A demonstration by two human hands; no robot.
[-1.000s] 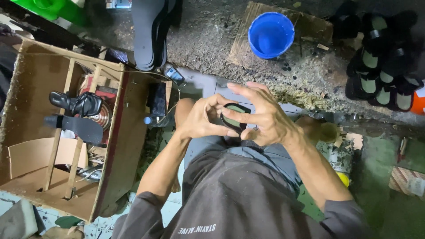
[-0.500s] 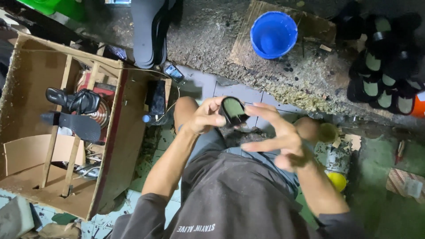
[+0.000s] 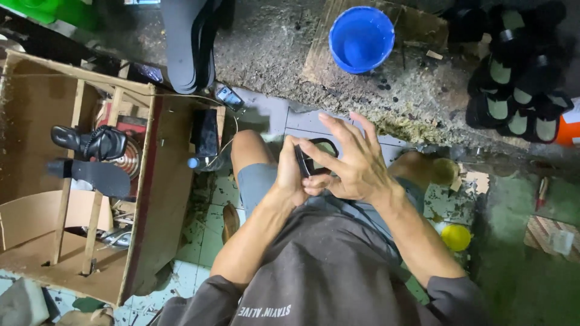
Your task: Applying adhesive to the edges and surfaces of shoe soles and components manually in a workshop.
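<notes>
Single head-worn view, looking steeply down from close above the seated person's lap, hands, tiled floor (image 3: 199, 271) and cardboard box (image 3: 36, 265).

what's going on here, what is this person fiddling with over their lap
A seated person holds a small black sandal piece over their lap with both hands. The left hand grips it from the side, while the right hand presses on it with fingers spread. To their left stands a cardboard box with a black sandal and a black sole resting on wooden slats. Ahead on the rough concrete sit a blue bucket and a pile of finished sandals.
</notes>
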